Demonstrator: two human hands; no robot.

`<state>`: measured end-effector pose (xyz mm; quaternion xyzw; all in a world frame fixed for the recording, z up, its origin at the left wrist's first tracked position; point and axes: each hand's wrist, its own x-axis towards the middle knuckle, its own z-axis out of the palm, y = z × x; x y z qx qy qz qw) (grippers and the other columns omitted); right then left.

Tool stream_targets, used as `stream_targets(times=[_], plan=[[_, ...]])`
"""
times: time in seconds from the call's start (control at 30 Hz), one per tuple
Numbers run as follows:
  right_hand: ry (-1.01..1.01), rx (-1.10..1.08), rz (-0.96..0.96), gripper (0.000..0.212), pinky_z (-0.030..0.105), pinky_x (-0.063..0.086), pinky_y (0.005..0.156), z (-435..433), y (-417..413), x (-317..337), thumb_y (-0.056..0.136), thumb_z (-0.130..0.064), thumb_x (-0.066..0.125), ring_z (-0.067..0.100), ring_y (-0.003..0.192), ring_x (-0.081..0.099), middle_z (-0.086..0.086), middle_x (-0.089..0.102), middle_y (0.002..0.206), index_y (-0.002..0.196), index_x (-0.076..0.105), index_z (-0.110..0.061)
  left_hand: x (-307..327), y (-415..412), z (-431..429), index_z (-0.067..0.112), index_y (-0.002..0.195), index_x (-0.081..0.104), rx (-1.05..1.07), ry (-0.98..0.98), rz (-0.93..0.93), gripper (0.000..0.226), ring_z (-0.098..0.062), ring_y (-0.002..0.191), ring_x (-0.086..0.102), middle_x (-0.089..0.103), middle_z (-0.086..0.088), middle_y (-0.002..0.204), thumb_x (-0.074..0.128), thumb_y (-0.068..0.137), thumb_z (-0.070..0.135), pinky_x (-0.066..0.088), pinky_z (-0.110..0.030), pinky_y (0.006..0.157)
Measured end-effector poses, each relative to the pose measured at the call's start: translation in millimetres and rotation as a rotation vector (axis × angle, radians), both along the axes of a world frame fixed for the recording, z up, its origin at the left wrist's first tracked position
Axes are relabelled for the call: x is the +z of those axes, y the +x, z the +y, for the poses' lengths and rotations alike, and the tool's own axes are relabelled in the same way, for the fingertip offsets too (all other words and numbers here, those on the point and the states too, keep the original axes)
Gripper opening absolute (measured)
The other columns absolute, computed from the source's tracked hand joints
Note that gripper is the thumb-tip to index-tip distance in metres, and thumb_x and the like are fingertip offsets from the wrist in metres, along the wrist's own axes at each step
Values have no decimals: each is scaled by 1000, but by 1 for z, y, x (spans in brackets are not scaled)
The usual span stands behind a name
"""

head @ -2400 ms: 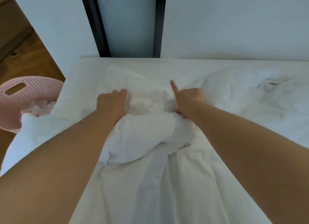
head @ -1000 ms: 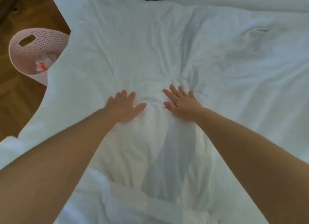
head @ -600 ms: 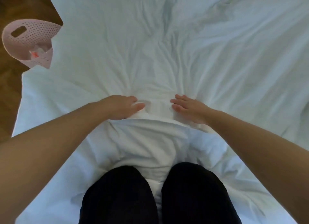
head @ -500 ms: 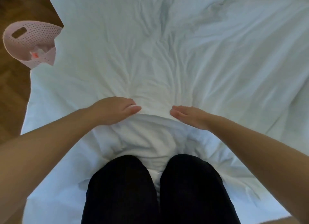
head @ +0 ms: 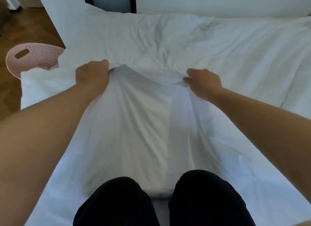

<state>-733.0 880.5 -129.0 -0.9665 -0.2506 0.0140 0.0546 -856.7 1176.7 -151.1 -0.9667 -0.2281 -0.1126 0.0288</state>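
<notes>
Hands: the left hand (head: 92,74) is balled w/ fingers curled tight round a bunched fold of the white sheet (head: 143,121). The right hand (head: 203,83) pinches the same fold further along, fingertips and thumb tucked into the cloth. Both lift that fold a little off the bed, so the sheet runs in a taut, creased slope from the 2 grips down to the person's knees (head: 117,202), in black trousers, at the near end. Beyond the hands lies more rumpled bedding (head: 235,57), same white, reaching to the wall.

Risks, as I judge them from where I stand:
- Knees look to be sitting on or right against the sheet's near end. If they pin it, a harder pull away prob. goes nowhere, and the cloth slips out of the lighter right-side pinch 1st.
- Grips aren't matched: a fist vs. a pinch. Uneven pull would skew the fold and drag creases diagonally.
- White on white, esp. at the fold, makes it easy to catch an extra layer of bedding w/ the sheet and haul both. Can't tell whether only 1 layer is in hand.
- On the left, a corner of bedding hangs past the bed's edge, just beside the pink basket (head: 33,57) on the wood floor (head: 25,28). A tug toward that side could slide it off, onto the floor or over the basket.
</notes>
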Motion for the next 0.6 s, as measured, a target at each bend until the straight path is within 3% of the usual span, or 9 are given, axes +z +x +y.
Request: stream_targets(times=[0.1, 0.17, 0.2, 0.23, 0.3, 0.37, 0.43, 0.6], plan=[[95, 33, -159, 24, 35, 34, 76, 52, 45, 25, 101, -36, 43, 36, 102, 59, 14, 62, 109, 106, 55, -16, 31, 27, 32, 4, 105, 53, 101, 58, -114, 20, -45, 90, 58, 60, -26, 98, 38, 101, 17, 40, -43, 73], [66, 15, -248, 20, 40, 34, 87, 75, 67, 22, 100, -29, 45, 34, 107, 56, 12, 61, 113, 113, 55, -17, 35, 40, 39, 5, 113, 50, 163, 82, -98, 25, -44, 100, 55, 58, -25, 108, 40, 101, 23, 42, -50, 88], [34, -11, -272, 24, 45, 32, 97, 83, 73, 12, 99, -26, 47, 33, 115, 52, 11, 58, 121, 122, 52, -19, 27, 43, 40, 6, 123, 46, 195, 81, -53, 34, -43, 112, 50, 54, -25, 119, 39, 101, 31, 36, -57, 99], [-1, -30, -259, 34, 54, 24, 108, 89, 74, -4, 99, -28, 46, 33, 127, 44, 11, 51, 134, 133, 46, -22, 13, 43, 39, 8, 135, 39, 216, 66, 6, 48, -42, 126, 40, 46, -24, 133, 36, 101, 41, 25, -64, 108], [-84, 9, -117, 53, 67, 1, 112, 95, 63, -48, 102, -45, 34, 32, 148, 13, 7, 20, 160, 152, 23, -31, -30, 38, 33, 15, 153, 13, 221, 16, 176, 69, -37, 146, 8, 15, -18, 158, 23, 99, 56, 1, -68, 111], [-190, 91, 39, 61, 70, -5, 110, 93, 48, -99, 100, -57, 19, 31, 150, -8, 1, -4, 164, 155, 5, -36, -81, 32, 28, 18, 155, -5, 212, -31, 308, 75, -33, 148, -12, -9, -11, 162, 12, 96, 61, -6, -68, 111], [-217, 114, 83, 62, 69, -4, 111, 93, 47, -138, 98, -59, 14, 29, 150, -10, -1, -6, 164, 155, 0, -37, -118, 33, 27, 18, 155, -7, 211, -68, 327, 74, -31, 148, -13, -11, -9, 162, 5, 95, 61, -6, -67, 112], [-171, 116, 59, 59, 63, 0, 115, 113, 84, -169, 100, -52, 12, 24, 151, 1, -2, 5, 164, 155, 5, -33, -148, 61, 34, 14, 155, 3, 257, -32, 335, 71, -31, 148, 2, 5, -12, 162, 5, 94, 49, -6, -67, 110]])
